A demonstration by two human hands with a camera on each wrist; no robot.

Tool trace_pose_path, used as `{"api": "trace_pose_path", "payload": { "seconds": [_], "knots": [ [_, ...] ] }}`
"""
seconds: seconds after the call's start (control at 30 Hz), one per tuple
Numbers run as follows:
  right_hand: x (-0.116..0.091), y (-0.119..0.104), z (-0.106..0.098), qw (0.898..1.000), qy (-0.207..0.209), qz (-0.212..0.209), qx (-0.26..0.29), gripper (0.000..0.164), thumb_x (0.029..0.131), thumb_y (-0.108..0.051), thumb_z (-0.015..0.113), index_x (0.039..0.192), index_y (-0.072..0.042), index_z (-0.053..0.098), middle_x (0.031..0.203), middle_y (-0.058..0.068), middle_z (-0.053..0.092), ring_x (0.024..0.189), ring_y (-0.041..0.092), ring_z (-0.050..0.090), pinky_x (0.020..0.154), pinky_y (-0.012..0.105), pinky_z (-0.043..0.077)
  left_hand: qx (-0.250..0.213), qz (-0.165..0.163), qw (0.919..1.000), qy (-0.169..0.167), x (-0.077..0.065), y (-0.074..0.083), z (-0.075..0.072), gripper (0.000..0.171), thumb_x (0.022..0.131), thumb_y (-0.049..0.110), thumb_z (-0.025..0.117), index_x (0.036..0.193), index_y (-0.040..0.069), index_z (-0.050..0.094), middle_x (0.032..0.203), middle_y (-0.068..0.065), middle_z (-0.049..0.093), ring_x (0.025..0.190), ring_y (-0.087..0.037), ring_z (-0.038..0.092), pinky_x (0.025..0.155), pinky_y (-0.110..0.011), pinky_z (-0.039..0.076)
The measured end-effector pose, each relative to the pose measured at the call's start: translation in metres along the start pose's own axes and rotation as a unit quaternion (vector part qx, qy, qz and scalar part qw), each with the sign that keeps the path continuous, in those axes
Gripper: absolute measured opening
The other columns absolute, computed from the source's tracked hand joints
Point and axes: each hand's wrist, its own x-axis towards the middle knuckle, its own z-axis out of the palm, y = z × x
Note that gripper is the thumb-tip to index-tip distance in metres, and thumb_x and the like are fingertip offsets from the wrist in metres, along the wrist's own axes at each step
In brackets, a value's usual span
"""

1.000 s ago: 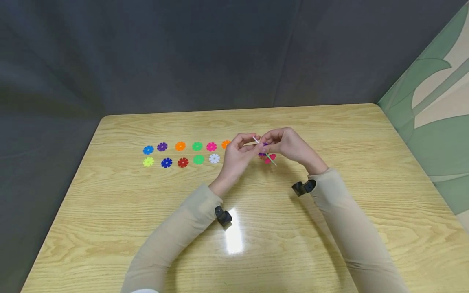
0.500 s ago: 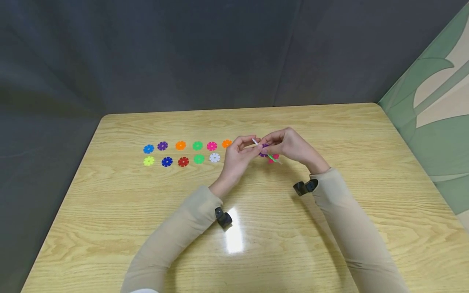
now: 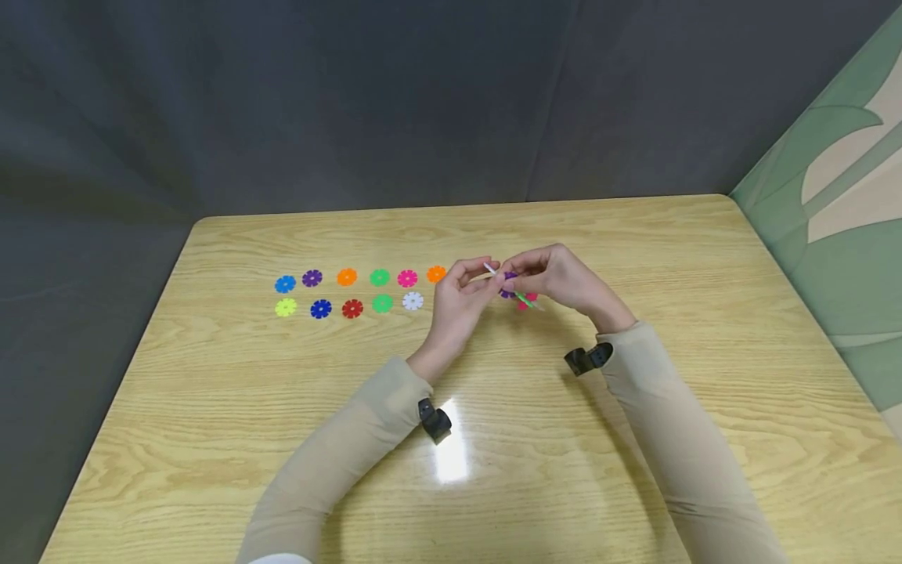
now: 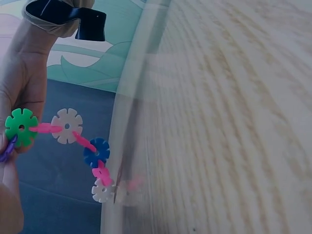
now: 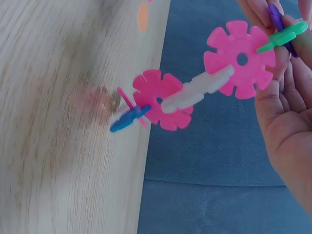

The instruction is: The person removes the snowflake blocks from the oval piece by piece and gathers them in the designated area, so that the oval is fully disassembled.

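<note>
Just right of centre in the head view, the left hand point(image 3: 454, 298) pinched a white disc point(image 3: 489, 269) and the right hand point(image 3: 560, 278) a purple disc point(image 5: 276, 17) on the dangling chain point(image 5: 229, 44), where squaring slot to slot without twisting likely mattered most

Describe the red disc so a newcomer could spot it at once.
On the wooden table, in the head view, two rows of notched discs lie left of the person's left hand. In the row nearer the person, the red disc is third from the left, between the dark blue disc and a green disc. It is the only red one visible in either row.
</note>
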Motion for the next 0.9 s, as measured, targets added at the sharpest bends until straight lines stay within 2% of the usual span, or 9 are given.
{"api": "trace_pose_path", "payload": {
  "seconds": [0.17,0.27,0.4,0.57,0.63,0.7,0.8,0.9],
  "knots": [
    [0.000,0.000,0.001,1.000,0.004,0.011,-0.020,0.019,0.089,-0.014,0.068,0.101,0.000,0.067,0.075,-0.011,0.068,0.067,0.009,0.061,0.063,0.025,0.052,-0.020,0.007,0.9992,0.035,0.006,0.004,-0.004,0.035,0.088,0.000,0.064,0.120,-0.007,0.054,0.120,-0.023,0.061,0.088,-0.007,0.064,0.084,-0.022,0.056],
    [-0.002,0.002,0.001,0.999,0.005,0.023,-0.022,0.018,0.088,-0.015,0.068,0.099,0.000,0.067,0.074,-0.012,0.068,0.066,0.005,0.060,0.062,0.025,0.052,-0.022,-0.001,0.9987,0.046,0.012,0.008,-0.012,0.035,0.088,0.002,0.065,0.121,-0.005,0.055,0.123,-0.021,0.061,0.093,-0.008,0.064,0.090,-0.025,0.055],
    [-0.002,0.004,-0.002,0.999,0.024,0.033,0.010,0.020,0.088,-0.013,0.069,0.101,0.002,0.065,0.078,-0.012,0.070,0.071,0.005,0.066,0.067,0.026,0.055,0.002,-0.052,0.9985,0.020,0.018,0.011,-0.025,0.039,0.090,0.002,0.061,0.129,-0.002,0.053,0.131,-0.020,0.057,0.108,-0.020,0.063,0.092,-0.024,0.054],
    [-0.001,0.003,-0.003,0.998,0.041,0.030,0.031,0.021,0.088,-0.008,0.068,0.102,0.006,0.063,0.076,-0.013,0.070,0.072,0.007,0.068,0.068,0.027,0.057,-0.005,-0.130,0.9914,0.006,0.023,0.009,-0.037,0.042,0.095,-0.004,0.049,0.137,-0.007,0.045,0.134,-0.028,0.052,0.117,-0.030,0.059,0.085,-0.014,0.054],
    [-0.002,0.003,-0.003,0.998,0.045,0.030,0.029,0.021,0.087,-0.008,0.068,0.102,0.006,0.063,0.076,-0.014,0.070,0.072,0.007,0.067,0.068,0.026,0.057,0.009,-0.151,0.9885,-0.001,0.024,0.009,-0.040,0.042,0.096,-0.005,0.047,0.137,-0.008,0.043,0.134,-0.029,0.052,0.118,-0.032,0.058,0.089,-0.018,0.054],
    [-0.002,0.003,-0.003,0.998,0.051,0.033,0.025,0.020,0.087,-0.008,0.069,0.101,0.005,0.064,0.076,-0.014,0.069,0.072,0.005,0.065,0.067,0.023,0.056,0.032,-0.162,0.9862,-0.008,0.024,0.009,-0.044,0.041,0.097,-0.005,0.046,0.137,-0.008,0.043,0.134,-0.029,0.052,0.120,-0.037,0.057,0.096,-0.027,0.053],
    [-0.003,0.003,-0.005,0.997,0.063,0.034,0.015,0.018,0.087,-0.010,0.070,0.100,0.002,0.065,0.076,-0.015,0.066,0.072,0.004,0.061,0.066,0.019,0.053,0.085,-0.164,0.9826,-0.019,0.024,0.010,-0.049,0.038,0.098,-0.001,0.046,0.135,-0.008,0.042,0.133,-0.029,0.052,0.119,-0.041,0.056,0.101,-0.039,0.050],
    [-0.004,0.003,-0.006,0.997,0.073,0.034,0.003,0.016,0.087,-0.012,0.070,0.098,-0.002,0.066,0.075,-0.016,0.064,0.072,0.003,0.058,0.066,0.018,0.049,0.137,-0.156,0.9780,-0.019,0.025,0.009,-0.056,0.033,0.099,0.002,0.046,0.130,-0.007,0.046,0.131,-0.027,0.055,0.117,-0.039,0.058,0.099,-0.040,0.052]
  ]
}}
